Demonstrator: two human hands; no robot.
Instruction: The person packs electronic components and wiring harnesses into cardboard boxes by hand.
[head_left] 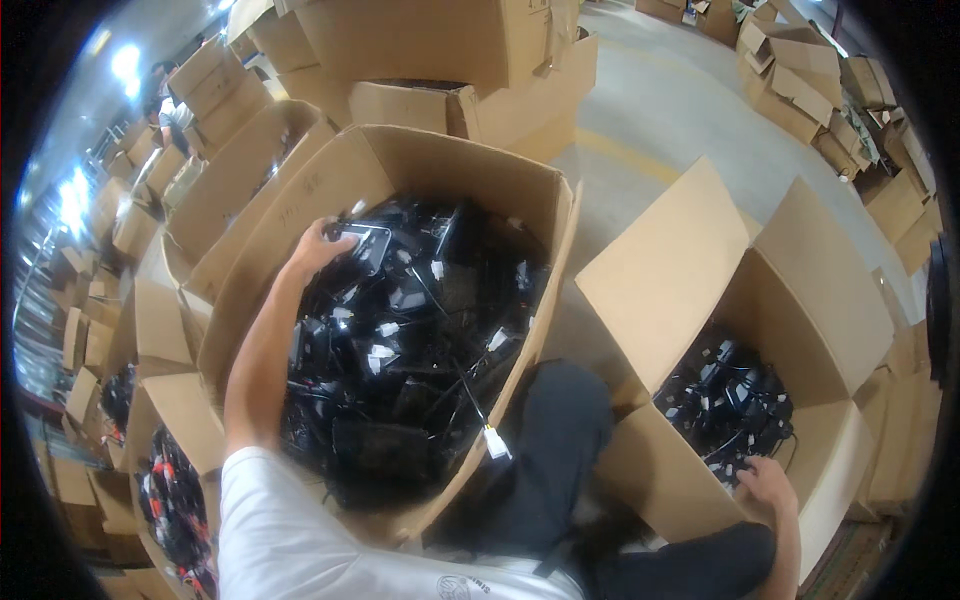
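Observation:
A large open cardboard box in front of me is heaped with black electronic parts whose cables end in white plugs. At its far left, my left hand is closed on the edge of a flat black rectangular unit with a pale rim, thumb on top. To my right, a smaller open carton holds a pile of small black parts with cables and white ends. My right hand reaches into its near side with fingers bent together at the pile; what they grip is too small to make out.
One white plug on a cable hangs over the big box's right edge, near my knee. The right carton's flaps stand up. More cartons are at the left, one with black and red parts, and stacked boxes rise behind.

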